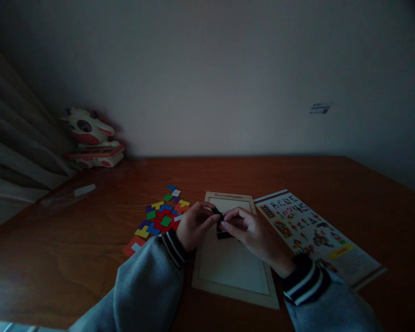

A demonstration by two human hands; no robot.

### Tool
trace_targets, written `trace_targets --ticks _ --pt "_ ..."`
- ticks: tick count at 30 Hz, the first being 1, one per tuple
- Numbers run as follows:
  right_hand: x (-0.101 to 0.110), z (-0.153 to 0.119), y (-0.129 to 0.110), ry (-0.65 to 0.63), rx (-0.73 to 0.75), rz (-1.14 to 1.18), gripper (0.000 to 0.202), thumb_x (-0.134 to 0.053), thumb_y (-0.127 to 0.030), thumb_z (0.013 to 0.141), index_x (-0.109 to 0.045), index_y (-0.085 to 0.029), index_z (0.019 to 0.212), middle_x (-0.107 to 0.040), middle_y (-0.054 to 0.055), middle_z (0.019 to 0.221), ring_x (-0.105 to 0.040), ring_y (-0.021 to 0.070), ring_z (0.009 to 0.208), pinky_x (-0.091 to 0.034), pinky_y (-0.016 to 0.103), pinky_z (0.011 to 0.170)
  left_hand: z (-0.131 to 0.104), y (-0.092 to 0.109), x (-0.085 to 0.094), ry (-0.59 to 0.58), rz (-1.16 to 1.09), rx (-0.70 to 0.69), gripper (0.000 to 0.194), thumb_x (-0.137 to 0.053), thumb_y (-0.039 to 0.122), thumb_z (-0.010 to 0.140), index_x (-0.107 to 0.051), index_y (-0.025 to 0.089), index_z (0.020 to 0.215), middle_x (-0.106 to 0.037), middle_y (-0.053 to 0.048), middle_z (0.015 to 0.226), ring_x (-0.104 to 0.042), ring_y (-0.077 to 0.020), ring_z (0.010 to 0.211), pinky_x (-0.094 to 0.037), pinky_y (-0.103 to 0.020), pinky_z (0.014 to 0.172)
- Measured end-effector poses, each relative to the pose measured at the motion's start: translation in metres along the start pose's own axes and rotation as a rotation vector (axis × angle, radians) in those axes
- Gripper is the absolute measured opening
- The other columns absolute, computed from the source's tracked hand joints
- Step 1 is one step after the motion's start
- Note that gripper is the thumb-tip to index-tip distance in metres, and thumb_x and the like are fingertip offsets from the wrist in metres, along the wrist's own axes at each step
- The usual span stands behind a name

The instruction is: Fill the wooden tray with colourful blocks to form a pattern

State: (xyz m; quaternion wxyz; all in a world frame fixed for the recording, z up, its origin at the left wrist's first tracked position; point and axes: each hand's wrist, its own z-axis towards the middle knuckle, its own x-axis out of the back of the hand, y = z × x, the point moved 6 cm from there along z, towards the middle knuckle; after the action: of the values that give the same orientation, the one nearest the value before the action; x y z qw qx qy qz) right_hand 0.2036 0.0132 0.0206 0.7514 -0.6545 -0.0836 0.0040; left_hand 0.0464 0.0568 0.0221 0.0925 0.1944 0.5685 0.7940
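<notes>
Over the upper half of a pale wooden-framed puzzle board (233,272), both hands meet at small black puzzle pieces. My left hand (196,226) is closed, thumb and fingers pinching a black puzzle piece (217,212). From the other side my right hand (251,230) is closed in a pinch at the same dark cluster. Just below the fingertips a black bar (224,235) shows against the white surface; whether it is joined to the held piece I cannot tell. Fingers hide part of the black pieces.
Left of the board lies a spread of colored puzzle pieces (166,221). A printed pattern sheet (304,226) lies to the right, partly under my right sleeve. A cow-shaped toy (93,138) stands at the back left of the wooden table (90,216), near a curtain (14,152).
</notes>
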Motion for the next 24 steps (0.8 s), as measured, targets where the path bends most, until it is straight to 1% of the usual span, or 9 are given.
trace_targets --ticks 4,6,9,11,14,17,21,23,24 --pt "-0.003 -0.002 -0.006 -0.033 -0.017 -0.024 0.028 -0.07 -0.046 0.082 -0.06 -0.023 0.095 -0.07 0.003 0.093 -0.071 0.0184 0.087 -0.06 0.033 0.077 0.003 -0.002 0.001 0.015 -0.111 0.013 0.04 -0.071 0.046 0.084 -0.053 0.015 0.103 -0.067 -0.002 0.078 -0.066 -0.0135 0.069 -0.055 -0.024 0.062" --pt "0.003 -0.001 -0.008 -0.044 -0.006 -0.087 0.031 -0.069 -0.046 0.083 -0.06 -0.023 0.101 -0.07 0.003 0.095 -0.07 0.0189 0.089 -0.059 0.034 0.079 0.005 -0.001 0.008 0.042 -0.04 -0.016 0.034 -0.065 0.043 0.088 -0.053 0.015 0.105 -0.067 -0.004 0.082 -0.067 -0.0145 0.072 -0.056 -0.025 0.065" --pt "0.022 0.001 -0.014 0.037 0.15 -0.34 0.03 -0.067 -0.047 0.086 -0.063 -0.024 0.104 -0.07 0.004 0.095 -0.068 0.0195 0.091 -0.056 0.036 0.082 0.007 0.004 0.034 0.173 0.345 -0.094 0.021 -0.052 0.031 0.095 -0.057 0.016 0.109 -0.067 -0.006 0.09 -0.067 -0.0166 0.08 -0.056 -0.029 0.071" --pt "0.034 0.002 -0.017 0.08 0.243 -0.518 0.027 -0.066 -0.046 0.087 -0.064 -0.024 0.102 -0.068 0.005 0.099 -0.065 0.0205 0.094 -0.054 0.038 0.086 0.008 0.005 0.051 0.238 0.653 -0.161 0.021 -0.05 0.024 0.094 -0.059 0.016 0.111 -0.067 -0.008 0.093 -0.066 -0.0194 0.084 -0.055 -0.034 0.079" --pt "0.042 0.002 -0.016 0.024 0.285 -0.671 0.029 -0.067 -0.046 0.087 -0.065 -0.025 0.106 -0.066 0.006 0.107 -0.062 0.0222 0.103 -0.05 0.041 0.092 0.01 -0.009 0.068 0.223 0.905 -0.174 0.026 -0.045 0.016 0.092 -0.058 0.016 0.114 -0.068 -0.01 0.101 -0.065 -0.0234 0.094 -0.053 -0.04 0.087" --pt "0.04 0.001 -0.013 -0.057 0.262 -0.763 0.037 -0.068 -0.05 0.085 -0.065 -0.026 0.112 -0.063 0.007 0.114 -0.058 0.0237 0.11 -0.048 0.043 0.096 0.01 -0.024 0.076 0.203 1.042 -0.146 0.026 -0.048 0.014 0.09 -0.059 0.015 0.113 -0.067 -0.011 0.101 -0.064 -0.0262 0.094 -0.052 -0.044 0.087" --pt "0.033 -0.001 -0.009 -0.122 0.243 -0.799 0.048 -0.07 -0.056 0.081 -0.064 -0.029 0.12 -0.061 0.007 0.12 -0.056 0.026 0.115 -0.046 0.048 0.1 0.007 -0.014 0.077 0.3 1.061 -0.232 0.022 -0.061 0.023 0.087 -0.064 0.021 0.109 -0.064 -0.011 0.099 -0.06 -0.0295 0.093 -0.052 -0.05 0.086" --pt "0.032 -0.001 -0.006 -0.134 0.243 -0.805 0.05 -0.07 -0.057 0.08 -0.064 -0.029 0.121 -0.061 0.007 0.121 -0.055 0.0266 0.116 -0.045 0.048 0.101 0.006 -0.003 0.063 0.211 0.992 -0.332 0.019 -0.059 0.025 0.091 -0.065 0.024 0.109 -0.065 -0.011 0.104 -0.06 -0.0279 0.098 -0.052 -0.048 0.09" --pt "0.032 0.0 -0.005 -0.134 0.242 -0.809 0.05 -0.07 -0.058 0.08 -0.065 -0.029 0.121 -0.061 0.007 0.121 -0.055 0.0266 0.116 -0.045 0.048 0.101 0.005 0.003 0.052 0.115 0.938 -0.399 0.02 -0.056 0.025 0.093 -0.065 0.024 0.111 -0.066 -0.01 0.108 -0.061 -0.0266 0.101 -0.052 -0.047 0.091"
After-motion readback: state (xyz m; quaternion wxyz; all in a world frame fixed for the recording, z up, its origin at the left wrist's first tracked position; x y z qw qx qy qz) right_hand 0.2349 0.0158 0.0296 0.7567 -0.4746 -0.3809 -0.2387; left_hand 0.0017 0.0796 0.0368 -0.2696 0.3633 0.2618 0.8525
